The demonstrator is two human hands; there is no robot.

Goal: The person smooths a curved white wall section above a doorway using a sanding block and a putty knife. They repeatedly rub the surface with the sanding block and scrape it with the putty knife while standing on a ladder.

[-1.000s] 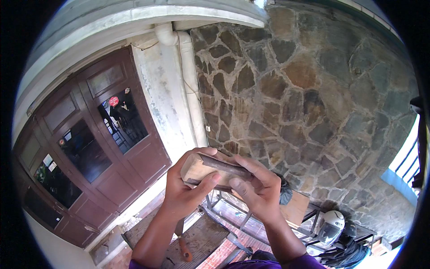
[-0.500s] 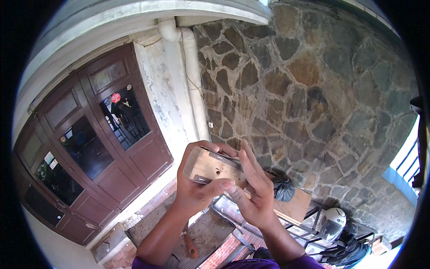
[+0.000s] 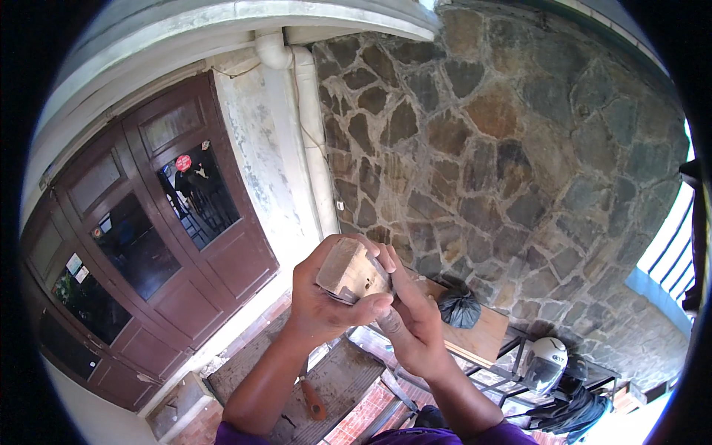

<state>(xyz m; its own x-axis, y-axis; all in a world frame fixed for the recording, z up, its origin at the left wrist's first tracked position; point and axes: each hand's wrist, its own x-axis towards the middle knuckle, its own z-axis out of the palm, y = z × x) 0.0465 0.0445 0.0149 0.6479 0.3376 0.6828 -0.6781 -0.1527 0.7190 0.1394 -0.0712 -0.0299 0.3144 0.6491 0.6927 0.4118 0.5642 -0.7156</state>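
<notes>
Both hands hold a small wooden block (image 3: 362, 276) raised in front of me. Its pale face has a small dark hole, and a rough brown-grey surface covers the end toward the left. A dark strip edges the near side. Curled around the left side and back of the block is my left hand (image 3: 319, 289), its thumb along the near edge. My right hand (image 3: 417, 315) closes on the right end, thumb beside the left thumb. The fingers hide the right end and underside. Below the left forearm, a tool with an orange-brown handle (image 3: 313, 400) lies on a worn wooden board (image 3: 345, 378).
A light wooden board (image 3: 482, 334) bears a dark plastic bag (image 3: 460, 308) by the stone wall (image 3: 475, 163). A white helmet (image 3: 546, 363) and dark cloth (image 3: 571, 408) rest on a metal rack at right. Brown doors (image 3: 170, 245) stand at left.
The block has tilted, so its rough end shows more and its pale face less. My right fingers have folded down over its far edge. The view has shifted slightly.
</notes>
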